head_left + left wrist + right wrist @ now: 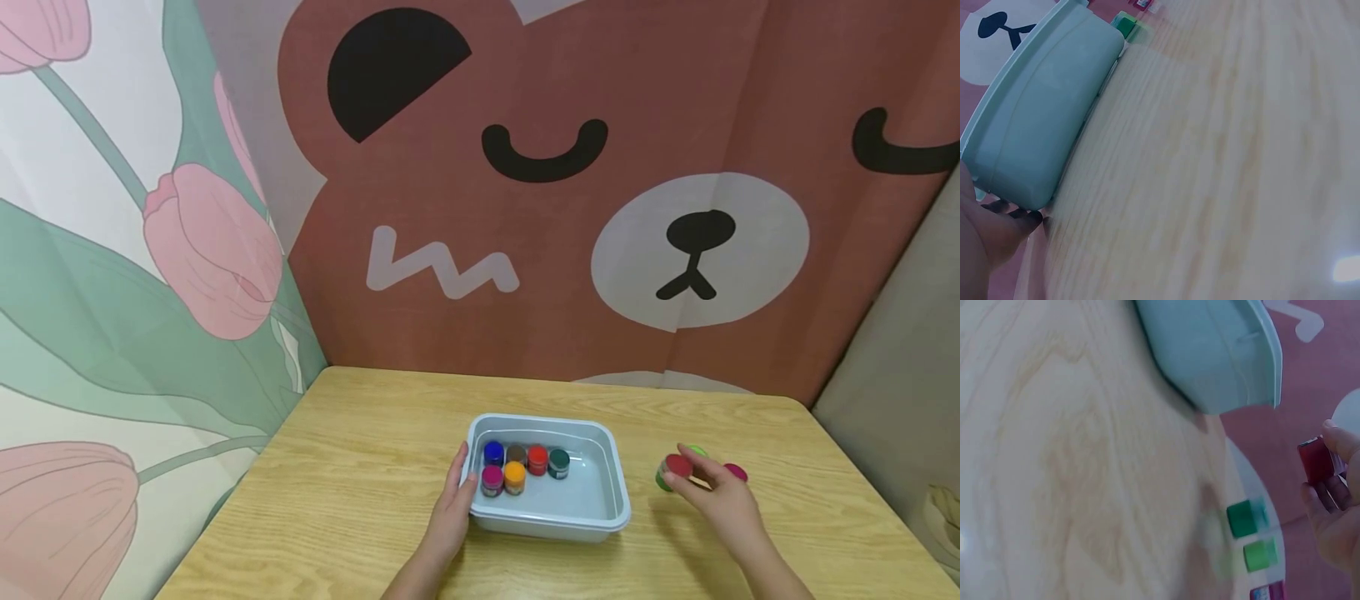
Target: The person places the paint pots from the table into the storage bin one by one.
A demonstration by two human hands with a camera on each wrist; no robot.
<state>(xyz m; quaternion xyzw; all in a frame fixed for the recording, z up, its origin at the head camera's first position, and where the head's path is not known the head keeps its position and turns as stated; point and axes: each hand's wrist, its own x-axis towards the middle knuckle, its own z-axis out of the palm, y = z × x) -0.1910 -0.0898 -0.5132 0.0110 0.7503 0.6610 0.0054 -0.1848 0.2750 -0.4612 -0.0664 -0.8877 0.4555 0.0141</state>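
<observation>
My right hand [723,502] pinches a small red-lidded paint jar [1317,460] between thumb and fingers, raised above the table at the right. Below it, a dark green jar [1242,519], a light green jar [1261,554] and a magenta jar [1267,592] stand on the wood. To the left is a pale blue plastic tub [551,523]. Its left end is held by my left hand [450,510], thumb at the rim and fingers along the outside. Inside, toward the left, blue [493,454], brown, red, dark green, magenta [492,480] and orange [514,477] jars stand in two rows.
The light wooden table [345,467] meets a hanging cloth [420,333] with a bear's face at its back edge. A flowered cloth [210,250] hangs at the left, and a grey surface [900,375] borders the table's right side.
</observation>
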